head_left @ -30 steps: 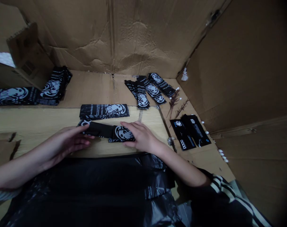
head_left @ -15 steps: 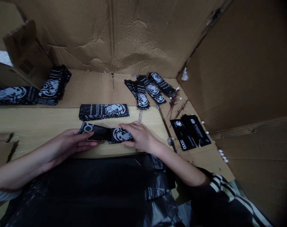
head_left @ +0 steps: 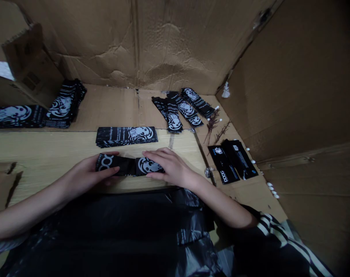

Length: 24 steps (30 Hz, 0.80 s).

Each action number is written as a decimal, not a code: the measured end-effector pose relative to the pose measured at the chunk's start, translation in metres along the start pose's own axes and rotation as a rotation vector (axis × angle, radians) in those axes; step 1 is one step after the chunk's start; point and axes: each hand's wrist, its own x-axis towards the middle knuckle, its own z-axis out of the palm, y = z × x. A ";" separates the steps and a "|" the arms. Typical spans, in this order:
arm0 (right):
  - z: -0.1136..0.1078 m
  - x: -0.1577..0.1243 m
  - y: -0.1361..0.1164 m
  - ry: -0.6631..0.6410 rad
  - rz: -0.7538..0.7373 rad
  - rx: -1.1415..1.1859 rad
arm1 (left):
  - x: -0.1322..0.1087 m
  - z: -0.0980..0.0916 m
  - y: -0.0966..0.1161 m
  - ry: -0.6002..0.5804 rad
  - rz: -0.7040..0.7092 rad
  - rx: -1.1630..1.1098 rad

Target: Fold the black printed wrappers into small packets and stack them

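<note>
Black printed packets (head_left: 124, 164) lie end to end between my hands, low over the work surface. Whether they are one folded piece or two overlapping ones cannot be made out. My left hand (head_left: 90, 171) is closed on the end with large white lettering, its thumb on top and the other fingers mostly hidden. My right hand (head_left: 170, 167) grips the end with the white swirling face print, fingers over the far edge and thumb at the near one. Just beyond lies a neat stack of similar black packets (head_left: 125, 136).
Further packets are fanned out (head_left: 175, 115) at the back right and piled (head_left: 64, 104) at the back left. Two black packets (head_left: 224, 163) lie at right near dark twigs (head_left: 212, 123). Cardboard walls (head_left: 169, 46) enclose the surface; black plastic (head_left: 114, 231) covers the near side.
My left hand has turned and shifted slightly, its thumb now across the packet's face and the lettered end lying flatter and straighter. My right hand has barely moved.
</note>
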 end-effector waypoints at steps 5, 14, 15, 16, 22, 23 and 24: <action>0.003 0.000 -0.001 -0.041 -0.045 -0.093 | 0.000 0.000 -0.002 0.194 0.104 0.321; 0.000 0.004 -0.017 -0.253 -0.080 -0.231 | 0.002 0.002 0.005 0.207 0.097 0.355; -0.001 0.004 -0.016 -0.258 -0.086 -0.226 | 0.002 0.002 0.007 0.198 0.076 0.346; -0.002 0.004 -0.016 -0.257 -0.093 -0.222 | 0.002 0.002 0.009 0.187 0.051 0.341; -0.009 -0.005 -0.009 -0.306 -0.158 -0.211 | 0.002 0.002 0.015 0.198 0.003 0.331; -0.008 -0.005 -0.008 -0.312 -0.165 -0.215 | 0.003 0.003 0.014 0.201 0.021 0.330; -0.007 -0.006 -0.006 -0.315 -0.172 -0.222 | 0.003 0.003 0.012 0.202 0.040 0.328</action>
